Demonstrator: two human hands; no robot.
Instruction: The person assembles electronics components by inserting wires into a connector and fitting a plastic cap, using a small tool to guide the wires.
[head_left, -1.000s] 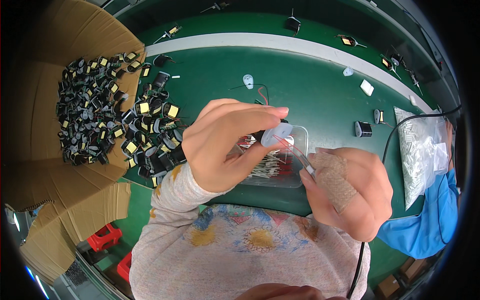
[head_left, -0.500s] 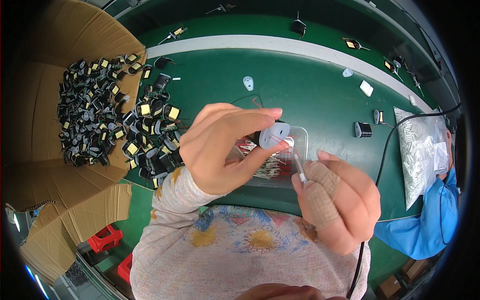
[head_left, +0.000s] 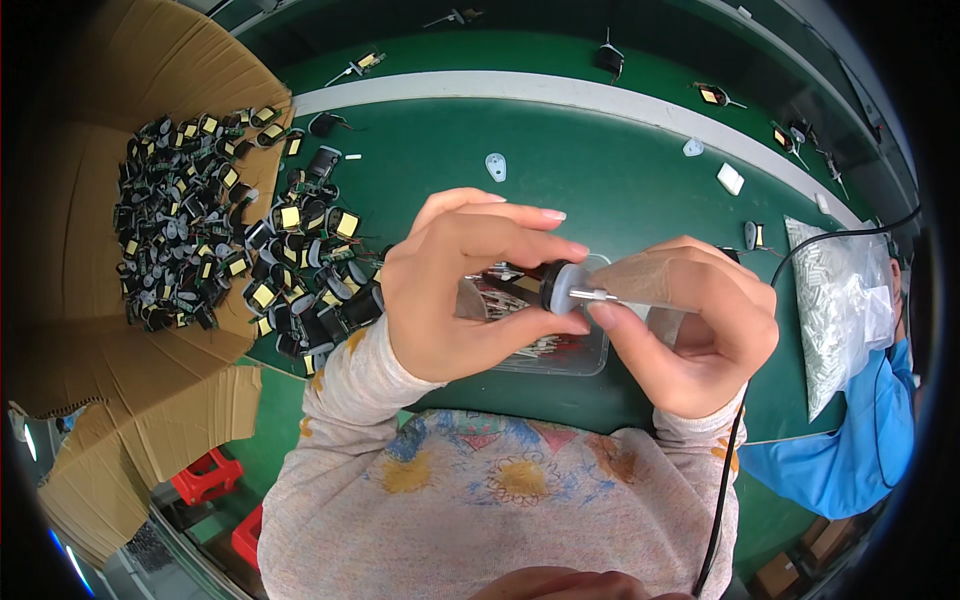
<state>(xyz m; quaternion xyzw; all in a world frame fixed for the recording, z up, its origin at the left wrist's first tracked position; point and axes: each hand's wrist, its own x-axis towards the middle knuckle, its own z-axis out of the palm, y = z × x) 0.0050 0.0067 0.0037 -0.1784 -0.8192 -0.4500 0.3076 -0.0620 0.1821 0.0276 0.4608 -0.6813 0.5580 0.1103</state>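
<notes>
My left hand (head_left: 440, 290) is closed round a small black housing (head_left: 550, 284), gripping it between thumb and fingers. A pale grey end cap (head_left: 568, 288) on it faces right. My right hand (head_left: 705, 315), with tan tape round two fingers, pinches a thin metal-tipped probe (head_left: 592, 294) against the cap's face. I cannot tell how deep the probe sits in the cap. Below both hands is a clear plastic tray (head_left: 595, 362) of slim metal probes with red wires, partly hidden by my hands.
Left, a cardboard box (head_left: 190, 65) holds many black units with circuit boards; more units (head_left: 320, 300) spill onto the green table (head_left: 420, 140). A loose grey cap (head_left: 496, 167) lies ahead. Rightward are a bag of white tubes (head_left: 825, 310), a black cable (head_left: 765, 340) and another person's blue sleeve (head_left: 830, 440).
My right hand has moved up and left, bringing the probe to the cap. My left hand has turned the housing so its cap faces right. The red wire by the cap no longer shows.
</notes>
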